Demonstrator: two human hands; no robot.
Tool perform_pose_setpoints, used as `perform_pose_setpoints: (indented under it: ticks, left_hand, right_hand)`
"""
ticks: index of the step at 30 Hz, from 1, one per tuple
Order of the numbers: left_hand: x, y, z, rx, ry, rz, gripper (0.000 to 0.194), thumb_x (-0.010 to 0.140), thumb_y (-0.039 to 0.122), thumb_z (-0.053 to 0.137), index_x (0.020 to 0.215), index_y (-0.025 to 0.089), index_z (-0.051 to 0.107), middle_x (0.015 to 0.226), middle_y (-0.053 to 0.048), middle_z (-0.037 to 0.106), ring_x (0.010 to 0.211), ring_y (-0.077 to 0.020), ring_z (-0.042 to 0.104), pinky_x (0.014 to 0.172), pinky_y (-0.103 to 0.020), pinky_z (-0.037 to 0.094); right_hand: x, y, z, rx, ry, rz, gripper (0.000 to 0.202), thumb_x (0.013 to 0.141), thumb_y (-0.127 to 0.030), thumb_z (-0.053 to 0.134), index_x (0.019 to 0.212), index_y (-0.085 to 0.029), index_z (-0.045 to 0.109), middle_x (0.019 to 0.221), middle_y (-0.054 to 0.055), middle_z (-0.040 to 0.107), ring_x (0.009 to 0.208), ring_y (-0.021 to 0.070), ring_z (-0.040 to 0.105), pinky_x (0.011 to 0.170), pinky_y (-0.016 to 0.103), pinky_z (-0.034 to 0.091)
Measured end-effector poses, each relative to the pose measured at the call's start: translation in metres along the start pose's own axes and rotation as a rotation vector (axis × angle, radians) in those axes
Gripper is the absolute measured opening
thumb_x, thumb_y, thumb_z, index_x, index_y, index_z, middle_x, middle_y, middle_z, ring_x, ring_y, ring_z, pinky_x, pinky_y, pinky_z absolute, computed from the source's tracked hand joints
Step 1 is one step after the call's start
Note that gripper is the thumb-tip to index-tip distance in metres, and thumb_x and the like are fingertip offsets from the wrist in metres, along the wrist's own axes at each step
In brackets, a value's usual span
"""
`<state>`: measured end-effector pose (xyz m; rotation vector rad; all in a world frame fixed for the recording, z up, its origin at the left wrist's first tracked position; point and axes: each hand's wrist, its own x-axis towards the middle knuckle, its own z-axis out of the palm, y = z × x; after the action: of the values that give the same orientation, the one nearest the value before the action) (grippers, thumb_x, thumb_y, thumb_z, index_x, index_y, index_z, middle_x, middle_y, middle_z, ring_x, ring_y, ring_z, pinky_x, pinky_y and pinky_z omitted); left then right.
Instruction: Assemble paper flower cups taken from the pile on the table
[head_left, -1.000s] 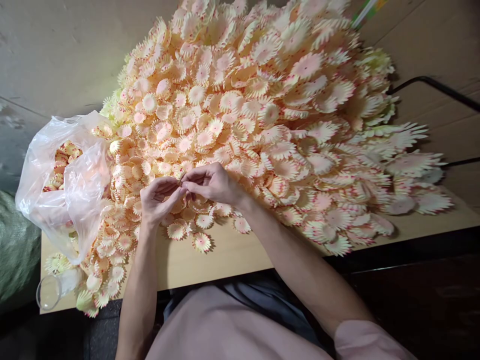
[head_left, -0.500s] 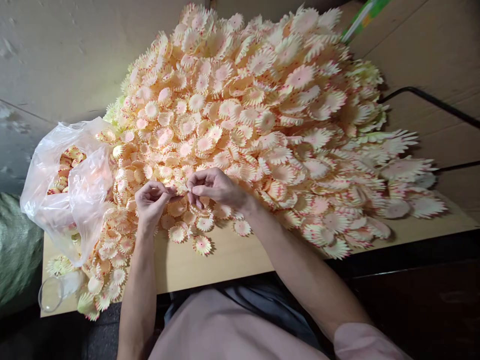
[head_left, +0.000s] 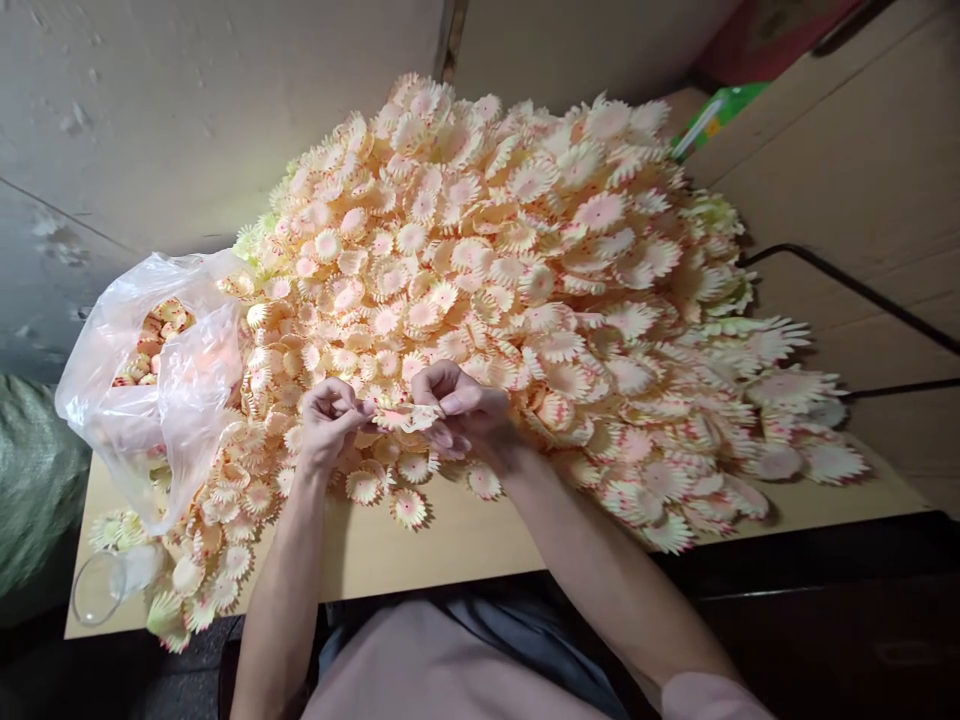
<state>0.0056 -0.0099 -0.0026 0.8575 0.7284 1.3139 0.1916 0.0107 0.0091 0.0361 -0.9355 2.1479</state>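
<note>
A small pale petal piece (head_left: 417,416) with pinkish edges is stretched between my two hands, above the near side of a large heap of artificial flower petals (head_left: 465,255). My left hand (head_left: 330,425) is closed in a pinch at the piece's left end. At its right end, the thumb and forefinger of my right hand (head_left: 465,405) pinch it, with the other fingers curled below. The petals in the heap are cream with pink centres and red-tipped, fringed edges. Several loose petal discs (head_left: 409,508) lie on the table just below my hands.
An open translucent plastic bag (head_left: 199,375) with small red-and-yellow pieces stands left of the heap. A clear round cup (head_left: 99,588) lies at the table's (head_left: 442,540) left corner. Cardboard (head_left: 840,180) and a black bent rod (head_left: 855,280) are at right; a green sack (head_left: 37,480) is at left.
My hands have drawn apart from nearly touching, and the petal piece now shows between them. The view has tilted up, so the heap sits lower in the picture.
</note>
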Motion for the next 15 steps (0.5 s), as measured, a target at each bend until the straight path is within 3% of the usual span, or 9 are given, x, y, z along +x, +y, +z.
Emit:
perform_pose_setpoints:
  ticks: [5, 7, 9, 12, 15]
  left_hand:
    - [-0.002, -0.005, 0.003, -0.06, -0.033, -0.05, 0.042, 0.056, 0.028, 0.091, 0.059, 0.015, 0.05, 0.046, 0.006, 0.057, 0.039, -0.0074, 0.057, 0.044, -0.017, 0.055]
    - [-0.003, -0.005, 0.003, -0.068, -0.038, -0.066, 0.042, 0.055, 0.029, 0.091, 0.058, 0.015, 0.051, 0.046, 0.005, 0.057, 0.041, -0.0077, 0.057, 0.044, -0.018, 0.055]
    - [-0.003, -0.005, 0.002, -0.052, -0.019, -0.074, 0.037, 0.056, 0.029, 0.091, 0.06, 0.015, 0.057, 0.05, 0.004, 0.06, 0.044, -0.0084, 0.058, 0.046, -0.02, 0.056]
    - [-0.002, -0.004, -0.001, -0.002, 0.023, -0.075, 0.025, 0.059, 0.027, 0.088, 0.067, 0.015, 0.069, 0.061, -0.001, 0.069, 0.052, -0.0112, 0.064, 0.052, -0.024, 0.058]
    - [0.0, -0.002, -0.001, 0.061, 0.024, -0.078, 0.018, 0.065, 0.03, 0.083, 0.072, 0.015, 0.075, 0.074, -0.006, 0.074, 0.065, -0.0151, 0.069, 0.06, -0.026, 0.06]
  right_hand:
    - [-0.001, 0.006, -0.003, 0.134, -0.175, -0.019, 0.011, 0.083, -0.02, 0.056, 0.077, -0.011, 0.061, 0.054, 0.002, 0.066, 0.023, 0.0055, 0.036, 0.028, 0.016, 0.041]
    - [-0.002, 0.004, -0.001, 0.106, -0.161, 0.017, 0.013, 0.082, -0.023, 0.058, 0.074, -0.013, 0.058, 0.049, 0.0, 0.063, 0.022, 0.0056, 0.035, 0.027, 0.016, 0.039]
    - [-0.001, -0.001, 0.002, -0.025, 0.01, 0.087, 0.015, 0.076, -0.025, 0.062, 0.068, -0.015, 0.056, 0.045, -0.002, 0.059, 0.021, 0.0054, 0.033, 0.025, 0.016, 0.036]
    - [0.003, -0.009, 0.008, -0.321, 0.4, 0.123, 0.012, 0.066, -0.026, 0.061, 0.061, -0.017, 0.055, 0.039, -0.003, 0.054, 0.023, 0.006, 0.03, 0.024, 0.017, 0.027]
    - [0.01, -0.012, 0.012, -0.505, 0.547, 0.107, 0.011, 0.063, -0.028, 0.059, 0.06, -0.018, 0.055, 0.038, -0.002, 0.054, 0.026, 0.0078, 0.033, 0.027, 0.018, 0.024]
